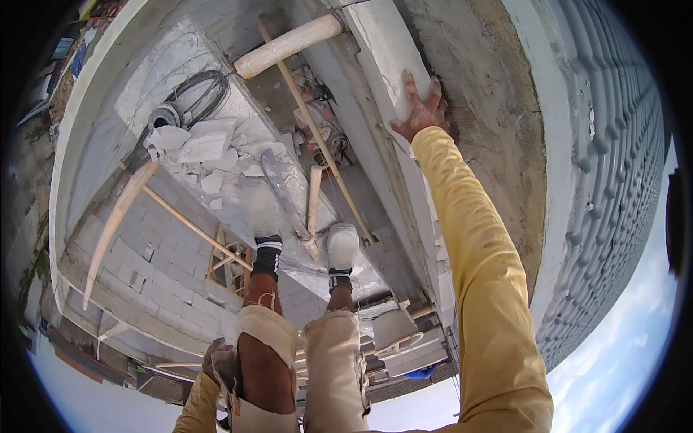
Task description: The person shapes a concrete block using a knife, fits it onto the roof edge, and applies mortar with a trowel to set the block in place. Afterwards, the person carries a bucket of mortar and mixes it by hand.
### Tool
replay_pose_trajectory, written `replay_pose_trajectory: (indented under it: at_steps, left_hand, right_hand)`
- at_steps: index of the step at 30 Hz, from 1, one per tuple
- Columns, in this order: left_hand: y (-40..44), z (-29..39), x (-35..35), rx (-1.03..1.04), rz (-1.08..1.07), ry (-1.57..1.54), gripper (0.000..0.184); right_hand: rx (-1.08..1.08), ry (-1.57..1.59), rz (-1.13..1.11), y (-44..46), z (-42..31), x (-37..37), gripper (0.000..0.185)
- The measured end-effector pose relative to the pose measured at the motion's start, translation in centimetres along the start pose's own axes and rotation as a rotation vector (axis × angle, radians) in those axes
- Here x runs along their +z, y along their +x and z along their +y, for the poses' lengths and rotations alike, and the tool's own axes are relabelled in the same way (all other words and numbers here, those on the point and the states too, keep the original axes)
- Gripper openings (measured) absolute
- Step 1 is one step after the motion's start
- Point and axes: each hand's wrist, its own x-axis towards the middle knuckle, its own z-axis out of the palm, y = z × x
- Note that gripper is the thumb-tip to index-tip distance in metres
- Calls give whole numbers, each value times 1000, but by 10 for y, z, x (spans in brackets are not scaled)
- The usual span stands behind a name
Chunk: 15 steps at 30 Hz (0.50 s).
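Observation:
My right hand (422,110), in a yellow sleeve, presses with fingers spread on the top of a pale block wall (390,54). My left hand (215,359) is low beside my knee, next to the torn trouser leg (249,404); its fingers are mostly hidden. Below me, my feet in pale dusty shoes (343,244) stand on a dusty white plank platform (289,242). Broken white block pieces (206,141) lie on it, beside a coil of grey cable or hose (202,94).
Wooden poles (317,119) and a thick round timber (289,47) cross the gap beside the platform. Far below is a floor with debris (317,126). A bucket (395,330) stands behind my feet. Grey roof tiles (613,144) slope away on the right.

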Motion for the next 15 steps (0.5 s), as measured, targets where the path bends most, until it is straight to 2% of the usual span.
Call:
replay_pose_trajectory:
  at_steps: [3,5,6,8,12,15]
  left_hand:
    - [-7,9,-7,76,16,63,29]
    - [-20,5,17,431,96,492,35]
    - [-22,5,25,427,97,497,35]
    - [-27,7,44,440,238,557,47]
    - [-26,12,48,464,198,598,47]
    - [-37,12,67,480,264,586,47]
  right_hand:
    - [18,14,-9,-2,-5,0,113]
    - [8,44,13,0,-2,0,113]
    - [13,44,11,2,0,1,113]
    - [0,39,0,4,2,-2,112]
    - [14,-1,-5,0,0,-2,112]
    - [-5,-4,6,-1,3,-3,113]
